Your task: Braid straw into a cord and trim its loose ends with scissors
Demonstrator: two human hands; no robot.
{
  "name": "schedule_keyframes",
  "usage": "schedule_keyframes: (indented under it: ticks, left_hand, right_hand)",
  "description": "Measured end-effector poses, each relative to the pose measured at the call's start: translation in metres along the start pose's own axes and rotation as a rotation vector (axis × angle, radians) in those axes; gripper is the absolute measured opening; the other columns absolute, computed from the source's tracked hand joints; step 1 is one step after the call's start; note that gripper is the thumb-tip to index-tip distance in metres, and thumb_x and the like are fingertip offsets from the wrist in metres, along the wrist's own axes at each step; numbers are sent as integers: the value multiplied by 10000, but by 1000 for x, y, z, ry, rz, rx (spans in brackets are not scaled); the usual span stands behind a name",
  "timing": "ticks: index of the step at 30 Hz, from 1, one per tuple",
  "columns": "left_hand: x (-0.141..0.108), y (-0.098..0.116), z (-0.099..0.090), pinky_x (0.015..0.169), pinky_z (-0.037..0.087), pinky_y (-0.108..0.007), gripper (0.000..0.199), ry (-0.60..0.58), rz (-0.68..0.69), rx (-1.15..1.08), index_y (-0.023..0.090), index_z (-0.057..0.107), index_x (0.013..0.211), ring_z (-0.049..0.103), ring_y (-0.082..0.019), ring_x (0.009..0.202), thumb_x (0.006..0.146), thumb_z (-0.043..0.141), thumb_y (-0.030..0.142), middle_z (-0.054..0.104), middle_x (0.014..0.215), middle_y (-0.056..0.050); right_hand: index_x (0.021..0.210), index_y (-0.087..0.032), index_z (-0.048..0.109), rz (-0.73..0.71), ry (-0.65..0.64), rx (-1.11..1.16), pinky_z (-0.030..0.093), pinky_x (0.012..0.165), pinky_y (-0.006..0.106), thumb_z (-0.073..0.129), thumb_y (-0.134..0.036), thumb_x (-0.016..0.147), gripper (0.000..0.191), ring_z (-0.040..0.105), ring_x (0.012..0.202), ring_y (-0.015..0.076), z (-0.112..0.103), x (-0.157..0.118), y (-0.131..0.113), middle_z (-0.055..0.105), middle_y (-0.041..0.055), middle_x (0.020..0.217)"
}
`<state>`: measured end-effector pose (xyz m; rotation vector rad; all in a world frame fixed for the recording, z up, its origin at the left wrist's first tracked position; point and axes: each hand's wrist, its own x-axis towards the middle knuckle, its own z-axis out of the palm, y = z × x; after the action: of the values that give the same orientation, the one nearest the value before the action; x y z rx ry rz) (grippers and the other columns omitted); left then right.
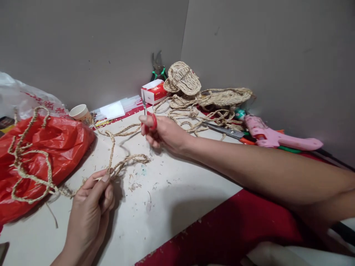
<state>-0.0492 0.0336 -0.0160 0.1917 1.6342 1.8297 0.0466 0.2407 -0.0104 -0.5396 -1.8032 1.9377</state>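
My left hand [95,197] pinches a braided straw rope [111,153] between thumb and fingers. From there the rope loops across the white board and trails left over a red plastic bag [70,146]. My right hand [163,133] is raised above the board, its fingers through the red handles of small scissors [144,105], blades pointing up. The scissors are apart from the rope in my left hand. Short straw clippings [135,184] lie on the board between my hands.
Behind my right hand stand woven straw soles [184,79] and coiled rope [230,96]. A pink glue gun [273,135], larger scissors [227,130], a red-and-white box [154,91], green-handled pruners [158,68] and a paper cup [81,113] line the back by grey walls.
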Motion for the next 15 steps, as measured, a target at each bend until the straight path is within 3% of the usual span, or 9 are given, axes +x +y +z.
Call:
schedule_keyframes:
  ticks: [2,4,7,10,15]
  left_hand:
    - [2,0,-1,382,235,-132,234,13,27,-5,154,672,839,308,-27,388,661,805,227,466,462,51]
    - [4,-1,-1,383,241,-128,236,21,59,2,158,673,860,319,-27,387,670,797,222,497,480,42]
    - [5,-4,0,378,242,-129,233,46,118,39,164,674,870,349,-34,387,676,790,220,541,504,26]
    - [4,-6,0,369,233,-137,205,35,157,87,168,679,866,363,-38,371,702,776,245,569,515,20]
    - [3,-7,0,373,237,-138,192,21,173,120,177,691,886,376,-37,379,725,764,251,588,534,20]
  right_hand:
    - [609,-170,481,-221,-78,-339,266,460,214,575,-542,784,422,355,434,53,5,-10,-1,441,-53,486]
    - [604,-160,532,-404,-193,-782,243,499,238,615,-475,753,358,386,473,70,10,-21,-2,494,-32,502]
    - [753,-154,647,-518,-315,-1312,212,522,272,560,-496,782,354,507,539,135,17,-32,-3,648,42,617]
    - [889,-150,676,-516,-331,-1517,237,539,291,462,-527,850,435,603,621,195,19,-34,-5,707,94,734]
    - [883,-149,671,-504,-326,-1607,291,561,315,464,-495,858,403,645,651,241,19,-33,-7,714,105,748]
